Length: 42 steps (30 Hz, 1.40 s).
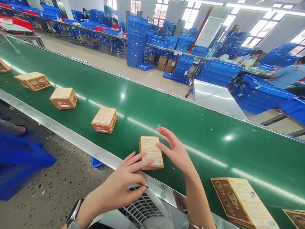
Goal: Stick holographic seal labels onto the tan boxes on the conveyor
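Note:
A small cardboard box (152, 148), cream on top with printed text and a barcode, lies on the green conveyor belt (181, 114) right in front of me. My left hand (126, 178) reaches over the belt's metal rim, its fingers spread and two fingertips over the box's near left part. At the box's right side hovers my right hand (175, 148), open with fingers apart, its thumb by the top right edge. Neither hand wraps round the box. Close by on the right sits a larger-looking brown and cream box (245, 203), partly cut off by the frame.
Farther left along the belt stand more boxes, among them one box (104, 120) and another box (63, 98). The metal rail (71, 135) edges the belt on my side. Beyond it are a steel table (216, 98), stacked blue crates (136, 41) and several seated people.

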Motion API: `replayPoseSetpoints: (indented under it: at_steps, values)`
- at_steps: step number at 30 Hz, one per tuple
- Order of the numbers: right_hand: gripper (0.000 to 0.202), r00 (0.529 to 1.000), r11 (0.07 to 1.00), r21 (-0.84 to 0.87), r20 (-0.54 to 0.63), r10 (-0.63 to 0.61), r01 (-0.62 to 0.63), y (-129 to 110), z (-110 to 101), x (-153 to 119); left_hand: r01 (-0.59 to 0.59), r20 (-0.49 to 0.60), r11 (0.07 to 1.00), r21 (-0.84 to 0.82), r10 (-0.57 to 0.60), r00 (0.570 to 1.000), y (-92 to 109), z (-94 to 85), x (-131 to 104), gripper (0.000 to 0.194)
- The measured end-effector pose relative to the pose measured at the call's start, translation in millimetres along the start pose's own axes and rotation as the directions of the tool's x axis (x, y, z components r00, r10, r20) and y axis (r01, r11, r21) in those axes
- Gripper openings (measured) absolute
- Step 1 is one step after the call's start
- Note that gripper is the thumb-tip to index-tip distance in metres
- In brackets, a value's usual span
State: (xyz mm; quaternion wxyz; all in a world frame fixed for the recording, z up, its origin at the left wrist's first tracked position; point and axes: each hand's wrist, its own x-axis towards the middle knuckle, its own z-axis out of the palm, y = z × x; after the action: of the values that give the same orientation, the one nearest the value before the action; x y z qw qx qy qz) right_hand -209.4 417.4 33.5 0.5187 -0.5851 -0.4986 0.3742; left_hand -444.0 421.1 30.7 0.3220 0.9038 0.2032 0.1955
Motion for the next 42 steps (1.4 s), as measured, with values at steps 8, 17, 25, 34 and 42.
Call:
replayPoseSetpoints:
  at_steps: [8,17,25,34,42]
  values:
    - [0.036,0.906,0.928,0.319,-0.305,0.294,-0.193,-1,23,-44,-0.072,0.002,0.997,-0.011,0.072,0.997,11,13.5,8,0.019]
    - [0.039,0.884,0.925,0.311,-0.339,0.322,-0.218,-2,10,-51,-0.117,0.061,0.993,0.02,0.116,0.991,18,24.4,16,0.016]
    - [0.038,0.827,0.96,-0.055,-0.523,0.207,-0.276,-2,5,-61,-0.171,0.114,0.984,0.041,0.165,0.98,22,32.9,23,0.014]
    - [0.038,0.775,0.931,-0.154,-0.608,0.174,-0.33,-1,-7,-60,-0.197,0.177,0.98,0.038,0.188,0.966,29,41.5,29,0.014]
    - [0.033,0.788,0.867,-0.427,-0.612,-0.068,-0.257,-4,-33,-82,0.011,-0.008,0.944,-0.331,-0.014,1.0,25,40.2,16,0.018]
